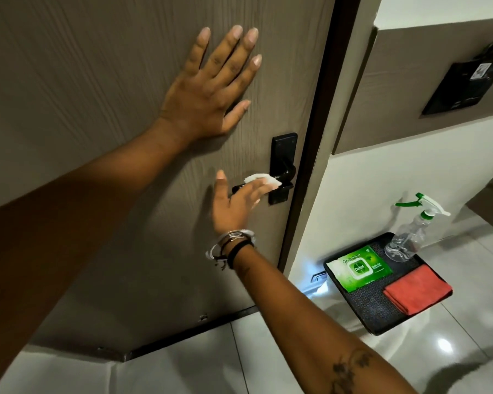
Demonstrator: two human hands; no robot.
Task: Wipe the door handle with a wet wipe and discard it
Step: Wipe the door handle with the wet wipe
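Note:
A black lever door handle on a black backplate sits near the right edge of a brown wooden door. My right hand holds a white wet wipe against the top of the lever; its fingers wrap the lever and are motion-blurred, thumb raised. Bracelets circle that wrist. My left hand lies flat on the door above and left of the handle, fingers spread, holding nothing.
On the shiny tiled floor right of the door stands a black tray with a green wet-wipe pack, a folded red cloth and a clear spray bottle. A dark door frame and a black wall panel are to the right.

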